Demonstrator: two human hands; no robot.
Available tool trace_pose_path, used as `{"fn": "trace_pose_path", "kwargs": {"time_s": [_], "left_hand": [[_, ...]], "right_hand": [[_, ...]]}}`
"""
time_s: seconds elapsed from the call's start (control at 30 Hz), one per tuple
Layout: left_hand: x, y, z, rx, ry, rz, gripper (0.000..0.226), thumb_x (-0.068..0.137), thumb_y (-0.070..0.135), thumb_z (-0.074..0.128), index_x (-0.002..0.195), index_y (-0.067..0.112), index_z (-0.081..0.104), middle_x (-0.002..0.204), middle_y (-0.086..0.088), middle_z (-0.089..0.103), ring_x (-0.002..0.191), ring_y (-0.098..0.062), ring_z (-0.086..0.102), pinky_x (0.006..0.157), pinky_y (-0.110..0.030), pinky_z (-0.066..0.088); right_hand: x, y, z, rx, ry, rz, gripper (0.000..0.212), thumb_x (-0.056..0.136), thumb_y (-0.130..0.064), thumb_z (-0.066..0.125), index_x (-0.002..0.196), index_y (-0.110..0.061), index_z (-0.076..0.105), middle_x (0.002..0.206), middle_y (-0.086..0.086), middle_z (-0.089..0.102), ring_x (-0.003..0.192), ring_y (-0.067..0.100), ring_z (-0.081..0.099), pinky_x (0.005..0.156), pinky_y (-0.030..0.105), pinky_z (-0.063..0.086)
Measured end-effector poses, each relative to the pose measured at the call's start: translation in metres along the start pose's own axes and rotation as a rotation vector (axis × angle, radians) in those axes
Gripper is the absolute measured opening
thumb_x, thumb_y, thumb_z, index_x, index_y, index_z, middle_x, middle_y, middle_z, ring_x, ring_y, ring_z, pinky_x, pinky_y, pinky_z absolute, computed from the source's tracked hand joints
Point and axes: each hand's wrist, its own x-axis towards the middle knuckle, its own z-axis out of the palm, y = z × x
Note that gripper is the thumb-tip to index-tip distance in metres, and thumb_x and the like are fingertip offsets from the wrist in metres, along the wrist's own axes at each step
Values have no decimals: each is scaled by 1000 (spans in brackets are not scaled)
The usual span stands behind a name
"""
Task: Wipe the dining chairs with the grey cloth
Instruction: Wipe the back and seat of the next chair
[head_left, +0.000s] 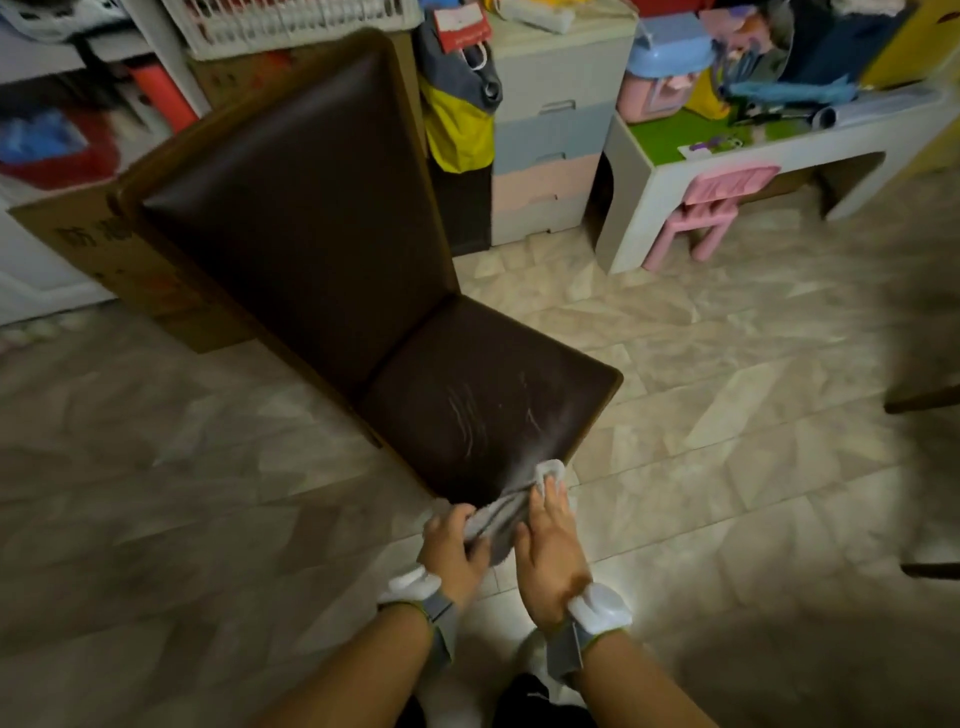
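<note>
Both hands (498, 551) on grey cloth (506, 512), stretched toward chair (488, 405).

A pale tiled floor (675, 364) carries everything. Just ahead of the left grip (452, 551) and right grip (548, 551) stands a dark brown dining chair (322, 218), its seat's near corner touching them. Beyond the chair's back lies a leaning cardboard box (104, 249). Far ahead and to the right stand a pastel drawer unit (545, 171), a white worktop (779, 156) and a pink child's chair (711, 213) tucked beneath it.
</note>
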Motion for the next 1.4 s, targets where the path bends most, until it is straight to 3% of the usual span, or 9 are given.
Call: {"fn": "trace_pose_path", "kwargs": {"time_s": [0.23, 0.4, 0.5, 0.63, 0.7, 0.77, 0.9, 1.03, 1.4], "left_hand": [[120, -20, -8, 138, 372, 376, 48, 85, 17, 63, 130, 18, 48, 125, -6, 41, 109, -25, 52, 85, -24, 42], [202, -27, 8, 270, 261, 483, 31, 89, 15, 55, 119, 11, 46, 151, -9, 13, 123, -30, 48, 100, -31, 40], [234, -55, 60, 498, 215, 519, 41, 95, 36, 44, 130, 16, 42, 159, -10, -7, 144, -34, 17, 114, -40, 26], [260, -62, 101, 691, 342, 687, 67, 90, 52, 29, 151, 24, 21, 159, -10, 18, 148, -30, 10, 115, -51, 9], [294, -57, 104, 727, 359, 714, 69, 92, 56, 21, 153, 28, 4, 162, -6, 1, 148, -26, -6, 117, -48, -6], [317, -40, 90, 710, 307, 677, 70, 93, 60, 19, 152, 30, -4, 161, -1, -11, 147, -21, -16, 118, -46, -12], [355, -23, 71, 721, 311, 692, 71, 91, 61, 23, 152, 34, -1, 161, 3, -10, 147, -19, -13, 119, -46, -8], [367, -42, 27, 739, 313, 649, 71, 90, 60, 25, 151, 36, -2, 161, 3, -11, 147, -17, -12, 119, -41, -7], [397, -78, -32, 718, 351, 505, 72, 90, 61, 26, 152, 35, -1, 161, 0, -8, 148, -19, -9, 120, -42, -2]], "right_hand": [[89, 25, 76, -70, 252, 83, 80, 85, -50, -2, 152, -8, 10, 159, 5, -6, 147, 17, -13, 115, 24, -16], [179, 66, 109, -175, 243, 267, 80, 89, -52, 9, 152, -3, 10, 161, 18, 0, 149, 32, -5, 119, 35, -8], [208, 108, 125, -247, 183, 336, 82, 95, -59, 20, 153, -8, -7, 160, 16, -16, 147, 31, -18, 120, 40, -9], [222, 133, 126, -437, 279, 193, 81, 93, -67, 14, 153, -18, -11, 160, 12, -18, 146, 28, -22, 119, 46, -11], [247, 148, 123, -508, 313, 172, 81, 90, -69, 10, 154, -23, -7, 161, 10, -14, 147, 28, -20, 116, 51, -14], [274, 148, 108, -564, 338, 171, 81, 88, -71, 8, 154, -25, 1, 162, 9, -11, 147, 28, -18, 115, 56, -13], [309, 127, 100, -729, 422, 121, 73, 95, -60, 16, 153, -16, 13, 162, 11, -5, 149, 30, -8, 116, 57, -7], [318, 90, 126, -539, 261, 112, 70, 97, -57, 15, 154, -17, 5, 162, 12, -1, 148, 36, -4, 118, 53, -1], [376, 37, 143, -657, 104, -49, 69, 92, -65, 10, 153, -34, -3, 163, 1, -9, 148, 32, -11, 115, 59, -7]]}}
